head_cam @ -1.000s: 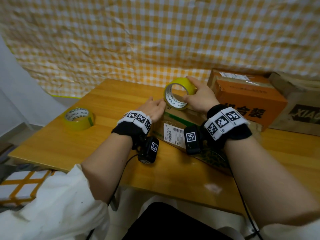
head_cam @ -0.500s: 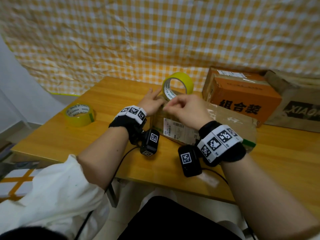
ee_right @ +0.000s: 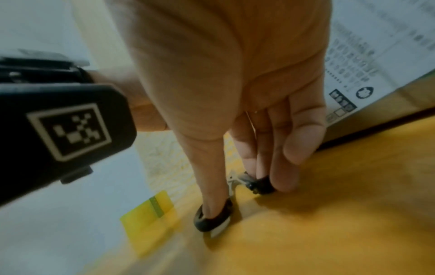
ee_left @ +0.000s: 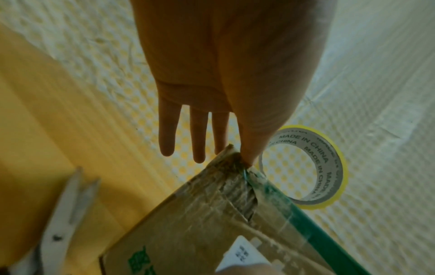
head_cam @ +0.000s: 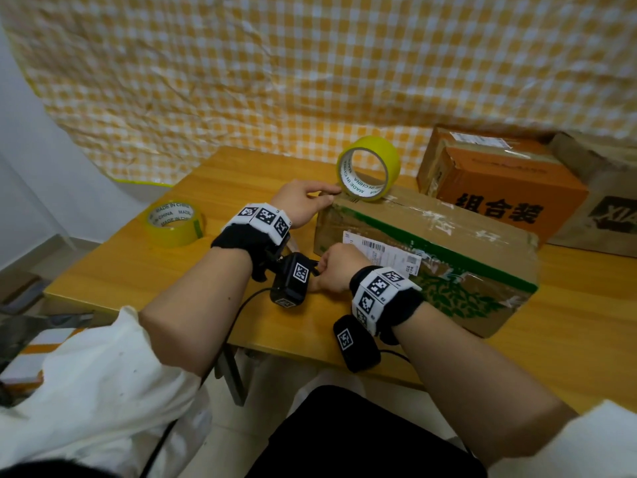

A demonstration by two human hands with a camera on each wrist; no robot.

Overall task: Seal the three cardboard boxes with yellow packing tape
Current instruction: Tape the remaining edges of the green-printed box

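Left hand [head_cam: 303, 203] sits at the near-left top corner of the green-striped cardboard box [head_cam: 448, 257]: thumb pressed on the corner edge, other fingers [ee_left: 198, 134] straight and released, gripping nothing. Yellow tape roll [head_cam: 368, 167] stands on edge on the box top, just beside that thumb; a strip from roll to box can't be made out. Right hand [head_cam: 336, 269] is low on the desk [head_cam: 144, 267] by the box's front face, fingers grasping scissors [ee_right: 235, 191]: thumb through one black handle loop, other fingers closing on the second loop. Blades are hidden in the head view behind the left wrist cam; the left wrist view catches pale blades, blurred, at bottom left. Second tape roll [head_cam: 174, 224] lies flat on the desk, well to the left. Orange box [head_cam: 499, 181] stands behind, and a third box [head_cam: 606, 208] is cut off at the right edge, print only partly readable.
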